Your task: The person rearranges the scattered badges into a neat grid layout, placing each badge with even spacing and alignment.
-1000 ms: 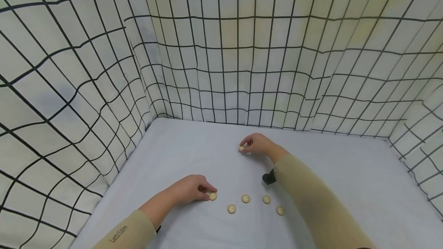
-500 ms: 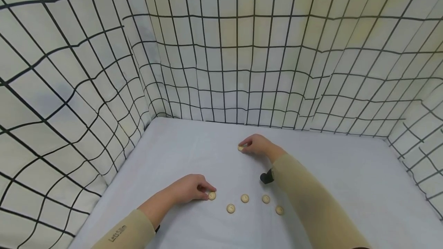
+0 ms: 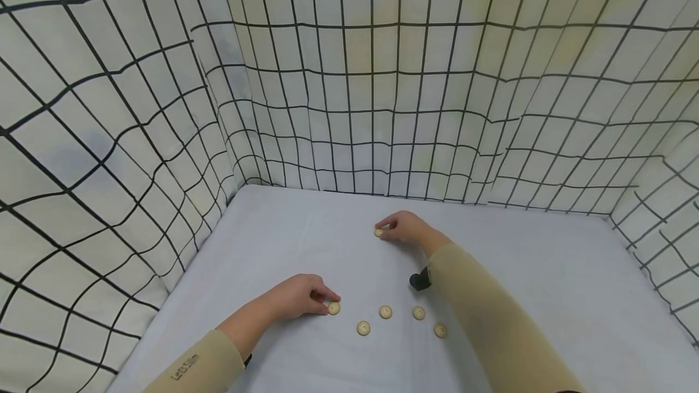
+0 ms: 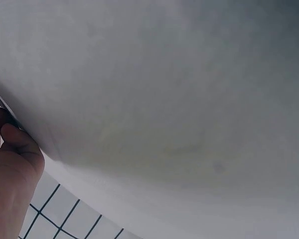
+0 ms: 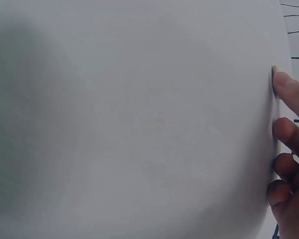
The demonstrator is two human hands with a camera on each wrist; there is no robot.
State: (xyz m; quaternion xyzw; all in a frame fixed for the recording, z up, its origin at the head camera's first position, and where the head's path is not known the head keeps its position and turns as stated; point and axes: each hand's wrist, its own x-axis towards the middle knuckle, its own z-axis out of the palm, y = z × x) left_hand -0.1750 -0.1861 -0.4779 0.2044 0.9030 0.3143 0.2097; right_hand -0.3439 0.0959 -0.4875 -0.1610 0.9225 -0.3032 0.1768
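In the head view my left hand [image 3: 299,296] pinches a round cream button [image 3: 334,308] by its edge, thumb and forefinger at its left side. Farther back, my right hand [image 3: 406,227] holds a second button [image 3: 378,232] at its fingertips, low against the white cloth. The left wrist view catches part of the left hand [image 4: 15,164] at its left edge, with the button hidden. At the right edge of the right wrist view, a fingertip of the right hand [image 5: 291,149] touches the thin edge of a button [image 5: 275,69].
Several loose buttons lie between the forearms, among them one near the left hand [image 3: 363,328], a middle button [image 3: 385,312] and one beside the right sleeve [image 3: 440,330]. White cloth [image 3: 306,217] covers the table. Black-gridded white walls [image 3: 360,96] enclose the back and sides.
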